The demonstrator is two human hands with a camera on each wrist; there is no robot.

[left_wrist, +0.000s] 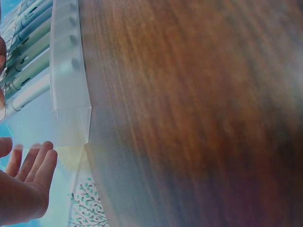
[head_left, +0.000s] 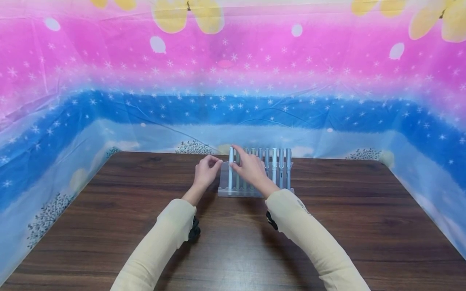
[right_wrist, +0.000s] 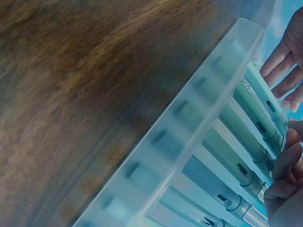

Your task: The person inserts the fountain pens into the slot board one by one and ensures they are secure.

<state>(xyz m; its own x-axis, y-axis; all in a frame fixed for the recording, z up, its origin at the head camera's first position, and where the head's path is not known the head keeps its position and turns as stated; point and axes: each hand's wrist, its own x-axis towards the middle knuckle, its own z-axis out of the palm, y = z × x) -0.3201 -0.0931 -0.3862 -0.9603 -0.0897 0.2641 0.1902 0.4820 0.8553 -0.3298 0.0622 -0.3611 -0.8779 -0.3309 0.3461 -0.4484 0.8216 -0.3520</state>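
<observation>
A clear plastic pen stand [head_left: 225, 192] near the table's back edge holds a row of upright capped pens. At its upper left corner my left hand [head_left: 206, 169] pinches the edge of the back panel; the left wrist view shows the left hand's fingers [left_wrist: 45, 168] extended along that panel. My right hand [head_left: 252, 166] is at the leftmost pen, a white pen [head_left: 231, 167], with index finger and thumb about its cap. In the right wrist view the other right fingers [right_wrist: 284, 189] curl in front of the green pens [right_wrist: 232, 158].
Grey and blue-grey pens [head_left: 289, 169] and another white pen [head_left: 274, 167] fill the stand's right part. Dark wooden table [head_left: 233, 250] lies under the forearms. A pink and blue patterned cloth [head_left: 233, 105] hangs around the table's back and sides.
</observation>
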